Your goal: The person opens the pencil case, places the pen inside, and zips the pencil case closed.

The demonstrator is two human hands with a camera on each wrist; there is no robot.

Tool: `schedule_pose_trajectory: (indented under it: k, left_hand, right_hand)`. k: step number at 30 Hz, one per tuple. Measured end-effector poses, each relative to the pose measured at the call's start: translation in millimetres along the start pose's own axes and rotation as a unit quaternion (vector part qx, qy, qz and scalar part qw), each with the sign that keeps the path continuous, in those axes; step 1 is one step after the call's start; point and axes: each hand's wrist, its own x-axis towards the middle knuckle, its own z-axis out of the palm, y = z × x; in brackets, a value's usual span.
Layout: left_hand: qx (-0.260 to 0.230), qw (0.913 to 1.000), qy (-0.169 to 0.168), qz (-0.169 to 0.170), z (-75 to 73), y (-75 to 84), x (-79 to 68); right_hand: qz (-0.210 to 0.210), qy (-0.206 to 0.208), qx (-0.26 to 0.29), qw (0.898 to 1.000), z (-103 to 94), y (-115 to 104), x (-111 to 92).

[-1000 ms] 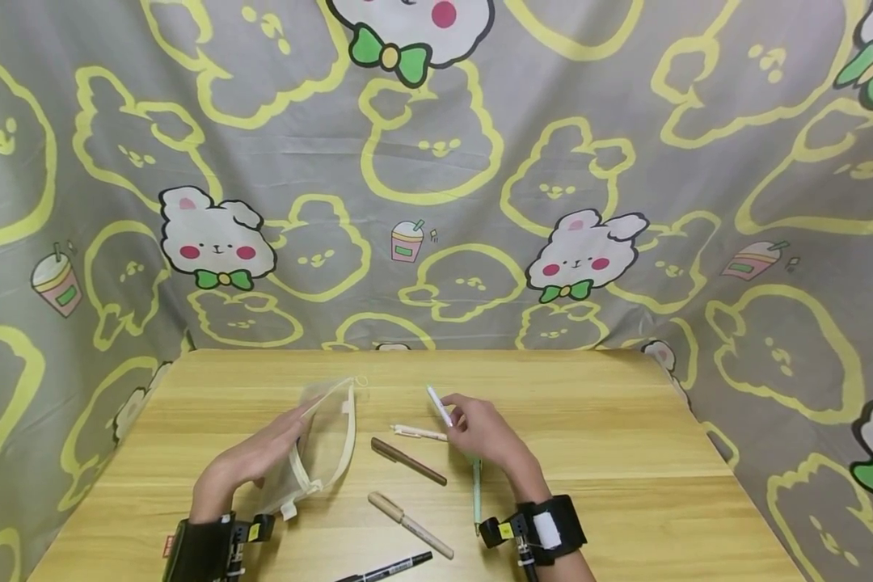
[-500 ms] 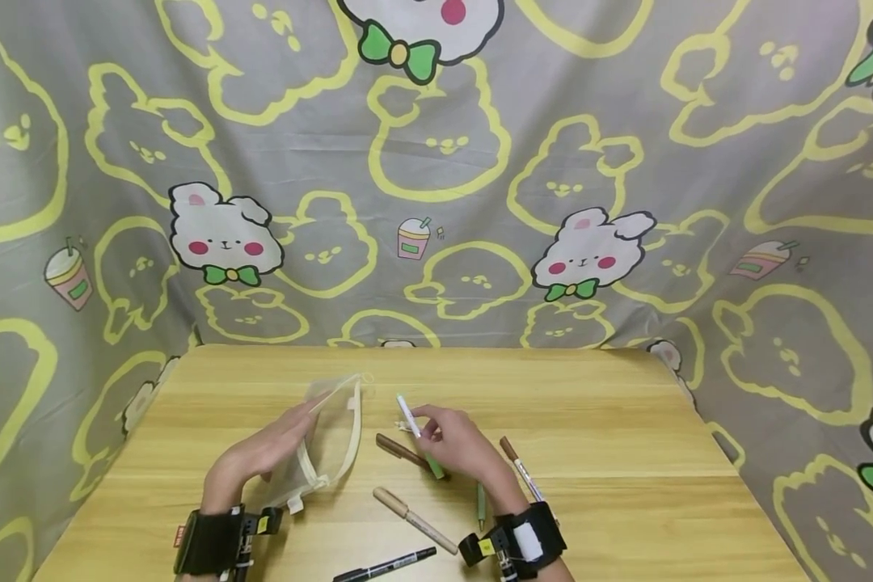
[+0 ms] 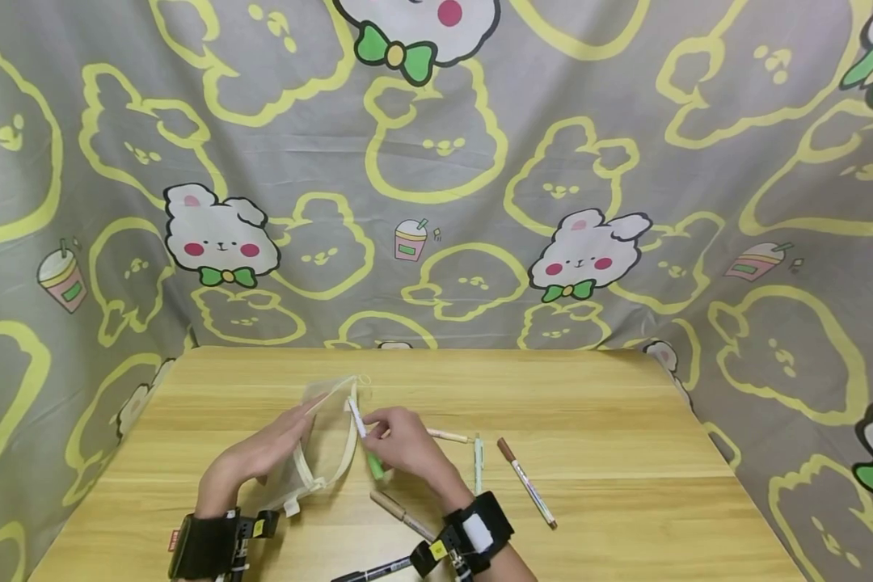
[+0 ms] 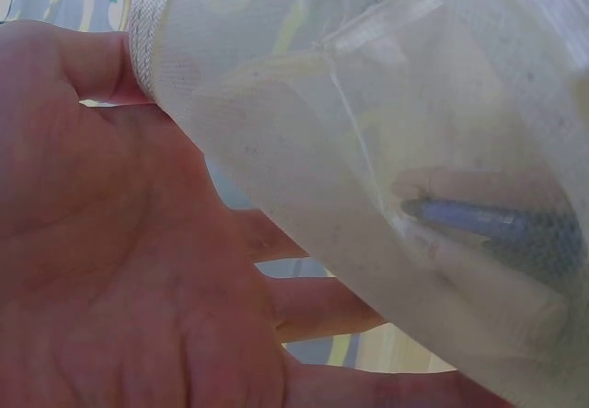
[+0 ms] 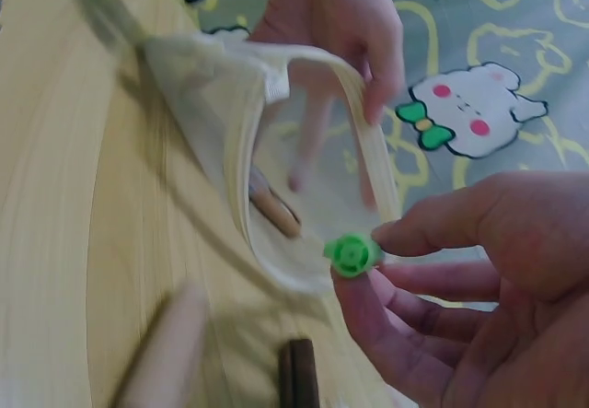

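Just left of the right hand [image 3: 400, 440], a translucent pouch with a cream zip edge [image 3: 352, 440] is standing with its mouth gaping toward that hand. The left hand [image 3: 272, 444] is resting against the pouch's far-left side with fingers fairly straight and spread; whether its thumb is also pinching the wall, I cannot tell. The right hand is pinching a slim white marker with a green end [image 3: 356, 416] between thumb and fingertips, and is holding it just beside the mouth, outside the pouch.

The work is looking part-way along. A dark blue pen [image 4: 469, 215] is showing through the pouch wall beyond the left hand, and a tan-brown end [image 5: 276, 215] is lying inside too, possibly of another pen. Besides the held marker, five are remaining on the desk [image 3: 626, 420]: a pale cream pen [image 3: 449, 435], a mint-green pen [image 3: 478, 469] and a brown-and-white marker [image 3: 527, 485] are lying right of the right hand; a tan pen [image 3: 393, 507] and a black marker [image 3: 371, 573] are lying nearer the person, partly hidden by its wrist gear.
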Motion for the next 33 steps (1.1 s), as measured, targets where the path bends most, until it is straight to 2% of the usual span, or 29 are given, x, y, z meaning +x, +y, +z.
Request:
schedule_pose_trajectory:
  k: [11, 15, 19, 23, 27, 30, 33]
  left_hand:
    - [-0.032, 0.9994, -0.01, -0.004, -0.6, 0.3, 0.8]
    - [-0.034, 0.9993, -0.01, -0.015, -1.4, 2.0, 0.8]
    - [-0.032, 0.9991, -0.01, -0.028, -2.5, 2.7, 0.8]
    - [-0.024, 0.9994, -0.011, -0.021, -2.9, 1.7, 0.8]
    - [-0.017, 0.9998, -0.008, -0.009, -2.6, -0.1, 0.5]
    - [-0.018, 0.9998, -0.009, -0.004, -2.6, -1.1, 0.2]
    - [-0.013, 0.9998, -0.011, -0.002, -2.6, -0.9, 0.4]
  right_hand:
    - [0.051, -0.01, 0.12, 0.991, 33.2, -13, 23]
    - [0.056, -0.008, 0.149, 0.987, 36.9, -14, 24]
    - [0.044, -0.006, 0.155, 0.987, 32.2, -15, 20]
    - [0.0, -0.009, 0.126, 0.992, 19.4, -13, 13]
    - [-0.041, 0.001, 0.039, 0.998, 0.7, -9, 5]
    - [-0.064, 0.014, -0.032, 0.997, -16.2, -7, -3]
    - [-0.08, 0.028, -0.077, 0.993, -33.9, -6, -14]
